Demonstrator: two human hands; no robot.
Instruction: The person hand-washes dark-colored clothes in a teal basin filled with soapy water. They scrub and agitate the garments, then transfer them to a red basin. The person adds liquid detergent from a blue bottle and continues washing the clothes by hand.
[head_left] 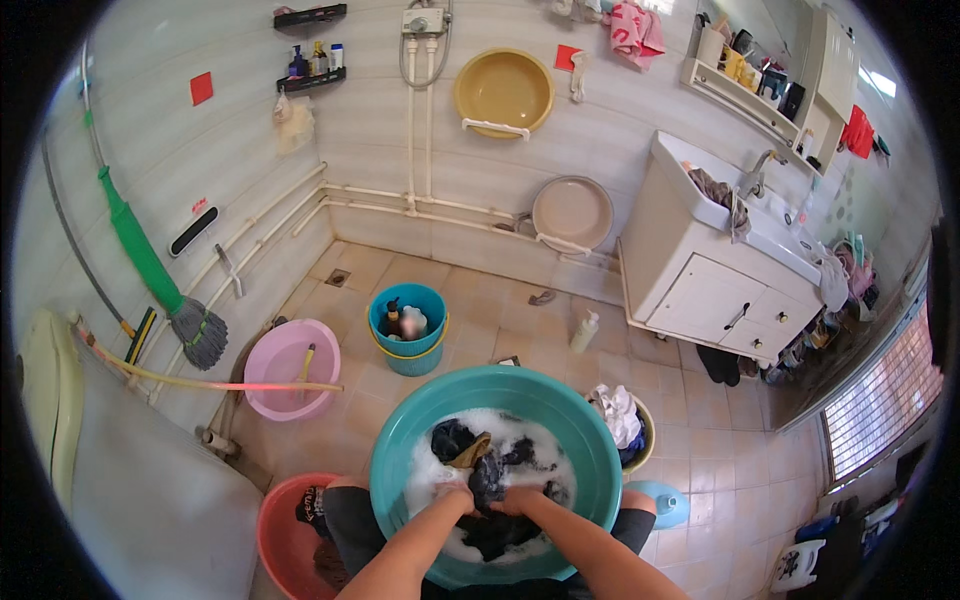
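Note:
A large teal basin stands between my knees, with white soap suds and dark wet clothes in it. My left hand and my right hand are close together at its middle. Both are closed on a bunched dark garment that rises between them; suds and cloth partly cover the fingers. Just beyond it lies a brownish-yellow piece of cloth. More dark fabric spreads in the suds toward me.
A red basin with clothes is at my left, and a pink basin lies farther off under a hose. Ahead stands a blue bucket holding bottles. Right of the teal basin are a clothes-filled tub and a white bottle.

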